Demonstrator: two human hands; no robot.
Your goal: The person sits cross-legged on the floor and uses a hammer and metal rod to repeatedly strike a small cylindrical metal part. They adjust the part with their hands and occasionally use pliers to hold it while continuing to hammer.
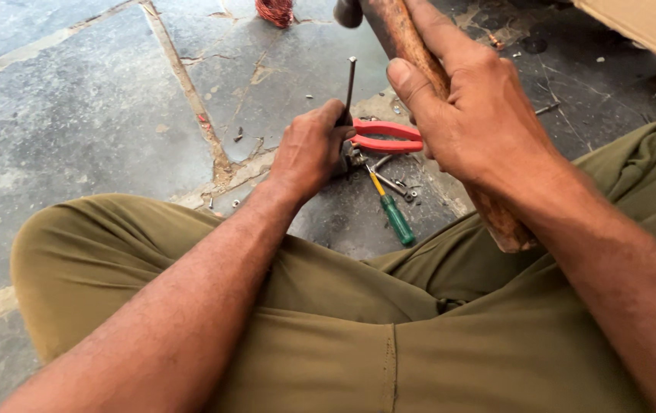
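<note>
While left hand (309, 149) pinches punch (349, 88) upright, right hand (473, 115), fingers wrapped on hammer (420, 69) at 1 o'clock: strike square, light taps, keep fingers low, clear of pliers (385, 136).

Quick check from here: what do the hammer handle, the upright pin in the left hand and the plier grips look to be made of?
Hammer handle: wood by its look, brown, worn and blotchy, gripped by the right hand.
Pin in the left hand: dark, dull metal, probably steel; thin and straight.
Plier grips: smooth red coating, likely plastic or rubber.
</note>
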